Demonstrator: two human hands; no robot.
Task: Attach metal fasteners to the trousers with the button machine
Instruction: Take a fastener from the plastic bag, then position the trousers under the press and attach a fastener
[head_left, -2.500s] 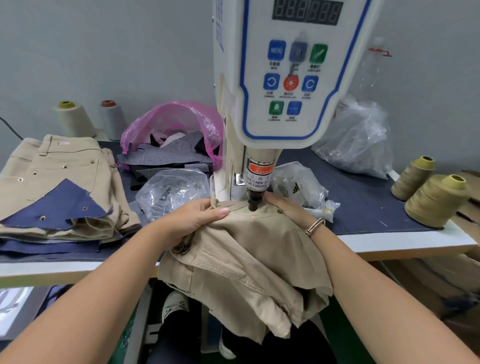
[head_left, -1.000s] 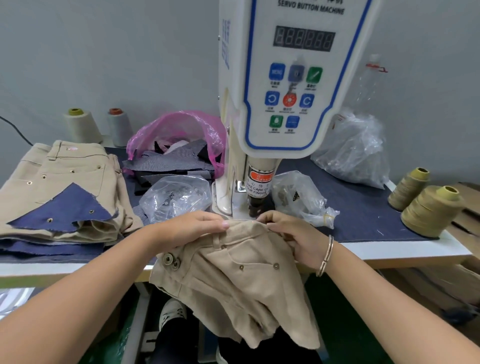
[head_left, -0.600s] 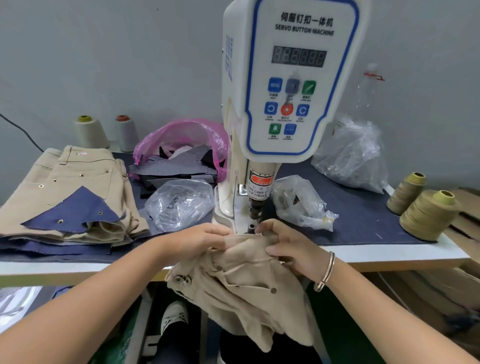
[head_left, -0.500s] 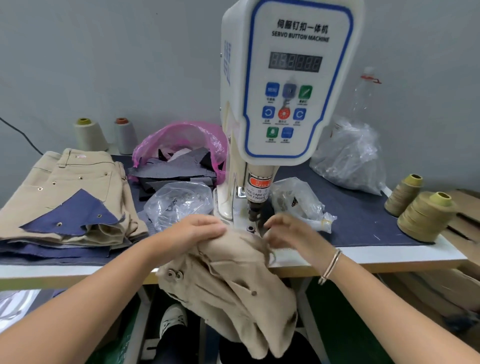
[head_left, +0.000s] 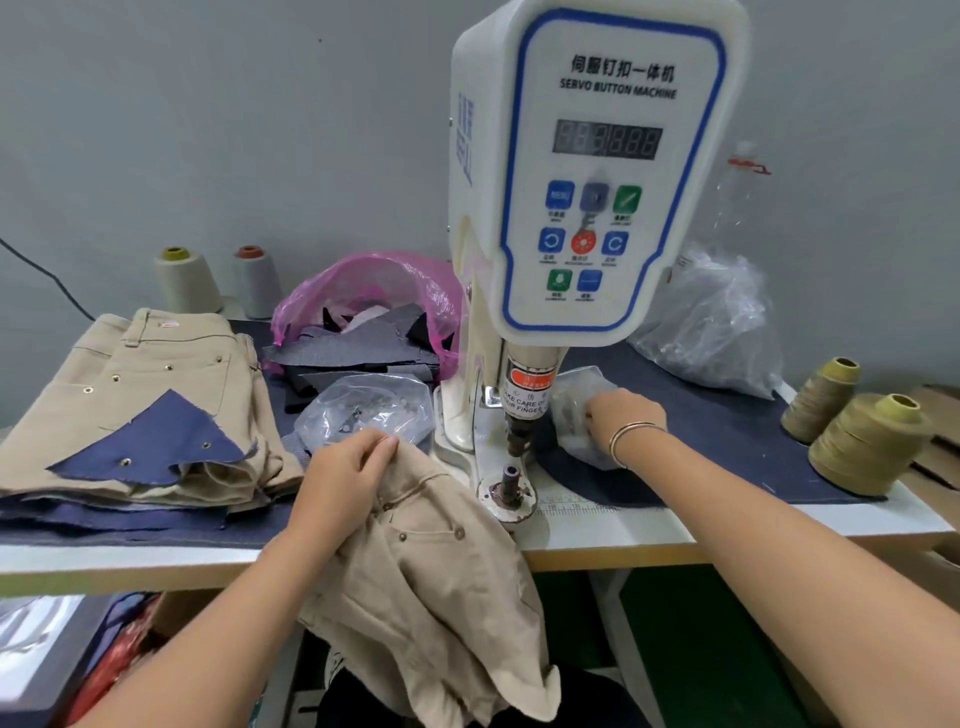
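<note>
While the beige trousers are hanging bunched over the front edge of the table, the left hand is gripping their upper edge just left of the button machine, fingers curled into the cloth. Small metal fasteners are showing along a pocket seam below that hand. Just beyond, the machine's lower die post is standing bare, with nothing lying under the punch above it. To the right of the punch, the right hand, a bangle on its wrist, is reaching into a small clear bag on the dark blue cloth, fingers bent down into the plastic; whether they are pinching anything I cannot tell. Another clear bag of fasteners is lying left of the machine base. Farther left, a stack of beige trousers is lying folded with a blue scrap on top. Thread cones are standing at the right edge.
</note>
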